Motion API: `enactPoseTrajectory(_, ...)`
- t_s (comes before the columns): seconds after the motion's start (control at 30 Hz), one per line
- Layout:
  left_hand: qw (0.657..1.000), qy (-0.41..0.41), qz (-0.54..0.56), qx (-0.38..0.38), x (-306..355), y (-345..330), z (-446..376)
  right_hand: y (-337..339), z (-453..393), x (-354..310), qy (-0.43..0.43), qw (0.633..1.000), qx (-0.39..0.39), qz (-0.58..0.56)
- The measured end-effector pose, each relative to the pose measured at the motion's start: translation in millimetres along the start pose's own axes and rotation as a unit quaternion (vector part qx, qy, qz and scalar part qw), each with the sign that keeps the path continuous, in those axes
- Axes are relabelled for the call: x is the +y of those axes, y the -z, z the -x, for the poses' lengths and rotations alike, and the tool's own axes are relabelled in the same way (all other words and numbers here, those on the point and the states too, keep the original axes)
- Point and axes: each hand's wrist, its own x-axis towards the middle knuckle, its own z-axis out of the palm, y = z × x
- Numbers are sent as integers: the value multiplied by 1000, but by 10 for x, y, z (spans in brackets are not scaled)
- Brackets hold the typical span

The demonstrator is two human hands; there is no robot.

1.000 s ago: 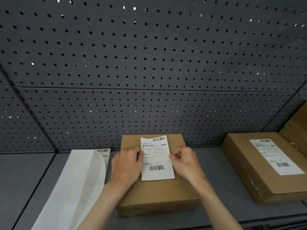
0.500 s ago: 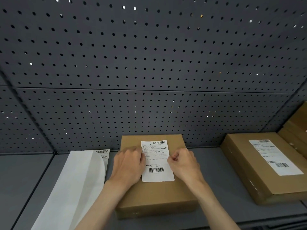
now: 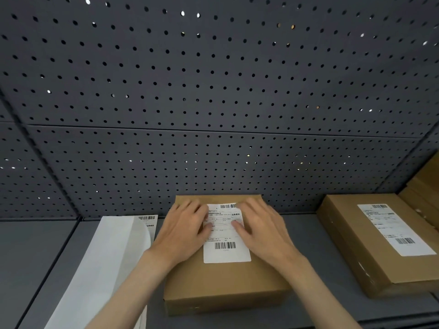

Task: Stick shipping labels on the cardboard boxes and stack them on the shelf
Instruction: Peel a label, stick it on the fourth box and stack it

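Note:
A flat brown cardboard box (image 3: 223, 283) lies on the grey shelf (image 3: 35, 252) in front of me. A white shipping label (image 3: 226, 252) with barcodes lies flat on its top. My left hand (image 3: 184, 230) rests palm down on the label's left edge, fingers spread. My right hand (image 3: 259, 227) lies flat on the label's right edge, fingers spread too. Both hands cover the label's upper corners. Neither hand grips anything.
A long white strip of label backing paper (image 3: 99, 269), with one label showing at its far end, lies left of the box. A second labelled cardboard box (image 3: 370, 248) sits at the right, with more boxes (image 3: 425, 188) behind it. A perforated dark panel (image 3: 213, 91) forms the back wall.
The label has come down flat onto the box. Both hands let go of its edges, opened from a pinch and now lie flat on it.

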Motion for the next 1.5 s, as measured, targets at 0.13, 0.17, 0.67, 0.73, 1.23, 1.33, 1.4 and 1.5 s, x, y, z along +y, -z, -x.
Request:
enactPoseTrajectory(0.13,991,-89,20,-98,-118,-28,-57,-142,-97,97,116,983,-145,2)
enactPoseTrajectory(0.17,988,-95,27,-120,-136,-35,-75,-160,-124,102,114,979,-167,-2)
enactPoseTrajectory(0.67,987,-66,68,-131,-65,229,268,140,297,129,89,982,-166,-33)
enactPoseTrajectory(0.73,980,-102,92,-143,78,233,494,98,507,28,140,974,-172,-45)
enactPoseTrajectory(1.23,634,457,622,49,89,-68,1159,-98,1108,84,-446,734,96,-504)
enactPoseTrajectory(1.33,592,483,644,46,247,-75,1122,-125,1055,0,-522,606,62,-597)
enactPoseTrajectory(1.4,571,485,660,53,348,-106,1101,-134,1029,-64,-537,559,78,-627)
enactPoseTrajectory(1.5,536,485,690,46,442,-88,1088,-108,1021,-55,-529,539,73,-651)
